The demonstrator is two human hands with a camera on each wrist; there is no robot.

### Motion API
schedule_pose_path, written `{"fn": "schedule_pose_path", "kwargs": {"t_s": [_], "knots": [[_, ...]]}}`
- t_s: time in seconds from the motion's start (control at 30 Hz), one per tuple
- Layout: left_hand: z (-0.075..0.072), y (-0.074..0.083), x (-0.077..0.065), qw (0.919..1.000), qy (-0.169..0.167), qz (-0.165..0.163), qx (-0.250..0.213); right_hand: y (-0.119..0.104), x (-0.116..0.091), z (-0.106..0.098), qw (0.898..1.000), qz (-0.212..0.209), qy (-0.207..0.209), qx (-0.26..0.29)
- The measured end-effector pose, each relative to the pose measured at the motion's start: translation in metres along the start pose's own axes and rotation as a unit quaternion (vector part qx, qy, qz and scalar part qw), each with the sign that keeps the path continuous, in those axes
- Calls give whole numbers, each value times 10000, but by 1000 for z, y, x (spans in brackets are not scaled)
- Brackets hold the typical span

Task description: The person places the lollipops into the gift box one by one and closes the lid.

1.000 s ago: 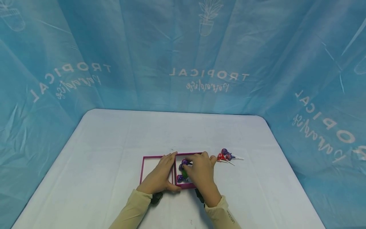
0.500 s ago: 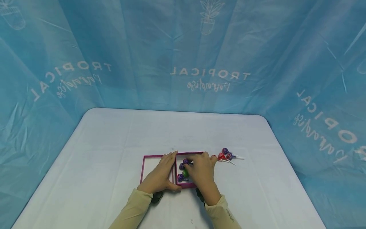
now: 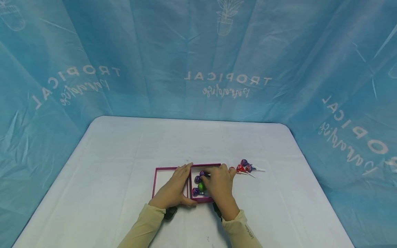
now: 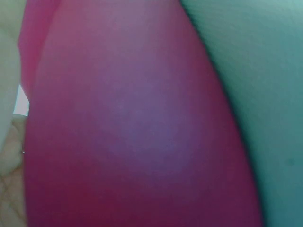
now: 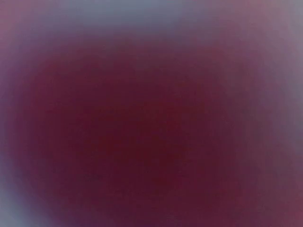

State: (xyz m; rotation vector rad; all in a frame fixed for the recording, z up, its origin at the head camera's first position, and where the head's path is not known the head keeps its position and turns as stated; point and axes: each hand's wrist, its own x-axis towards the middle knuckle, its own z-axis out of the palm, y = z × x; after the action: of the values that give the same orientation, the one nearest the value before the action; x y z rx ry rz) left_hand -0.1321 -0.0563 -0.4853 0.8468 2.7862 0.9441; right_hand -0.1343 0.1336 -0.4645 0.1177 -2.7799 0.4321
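A white-lined box with a magenta rim lies on the table, its left half side by side with the right. My left hand holds the box across the middle, fingertips at the far rim and thumb at the near rim. Inside the right half are several purple-wrapped lollipops and a green one. Reaching over that half, my right hand pinches a purple lollipop between thumb and finger; its stick is hidden. A magenta wall fills the left wrist view; the right one is a dark red blur.
Right of the box lie loose lollipops, purple and red, with white sticks pointing right. They sit close to my right hand. The white-covered table meets a blue printed curtain at the back and sides.
The right hand's thumb and finger have shifted very slightly, and more of the green lollipop shows. Left hand and box keep their places.
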Motion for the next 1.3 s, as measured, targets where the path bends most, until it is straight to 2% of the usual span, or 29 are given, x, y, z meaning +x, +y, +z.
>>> {"fn": "schedule_pose_path", "kwargs": {"t_s": [0.2, 0.47, 0.67, 0.93, 1.3], "knots": [[-1, 1, -1, 10000, -3, -47, 38, -1, 1, 2, 9997, -12, -152, -196], [-1, 0, -2, 9999, 63, 74, 71, -4, 3, 2, 9985, 3, -386, -392], [-2, 0, -2, 10000, 58, 50, 57, -4, 3, 2, 9973, 31, -619, -391], [-1, 0, -1, 9999, 85, 87, 59, -4, 3, 2, 9976, -3, -608, -324], [-1, 0, -2, 10000, -3, -20, 44, -5, 3, 0, 9963, 41, -752, -419]]}}
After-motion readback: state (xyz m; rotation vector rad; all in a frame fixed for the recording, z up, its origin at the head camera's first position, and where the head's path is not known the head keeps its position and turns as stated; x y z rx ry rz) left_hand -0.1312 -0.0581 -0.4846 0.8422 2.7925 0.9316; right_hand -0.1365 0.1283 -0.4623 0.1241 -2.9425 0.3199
